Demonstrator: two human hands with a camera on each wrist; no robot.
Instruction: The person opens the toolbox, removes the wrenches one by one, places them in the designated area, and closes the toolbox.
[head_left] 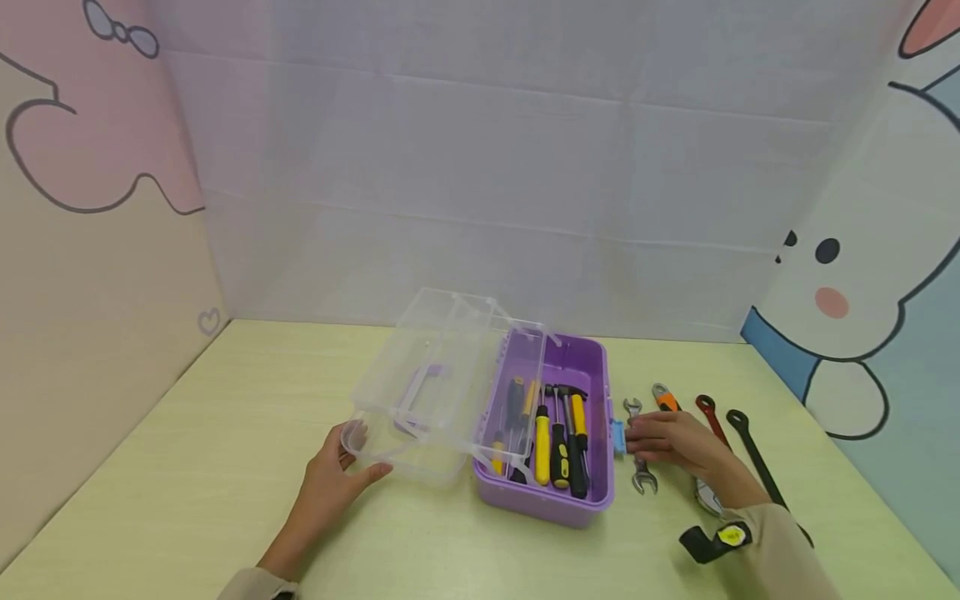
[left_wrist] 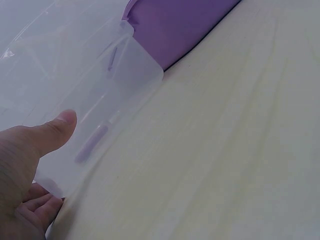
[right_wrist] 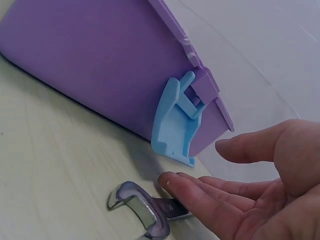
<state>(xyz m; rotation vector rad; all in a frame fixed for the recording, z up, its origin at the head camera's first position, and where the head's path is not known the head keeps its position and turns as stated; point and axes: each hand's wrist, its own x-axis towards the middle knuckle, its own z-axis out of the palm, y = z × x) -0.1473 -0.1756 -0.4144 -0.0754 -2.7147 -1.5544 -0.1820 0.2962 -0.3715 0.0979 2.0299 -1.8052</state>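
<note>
A purple toolbox stands with its clear plastic lid swung out to the left. At the lid's left end my left hand grips the edge; in the left wrist view the thumb lies over the clear plastic and the fingers curl below it. My right hand is beside the light blue latch, above a double open-ended wrench. The right wrist view shows its fingers parted and holding nothing, close to the latch and the wrench.
Inside the box lie a yellow-handled screwdriver, a black-and-yellow screwdriver, a hammer and other tools. Right of my right hand are an orange-handled tool, a red wrench and a long black wrench. A white wall closes the back.
</note>
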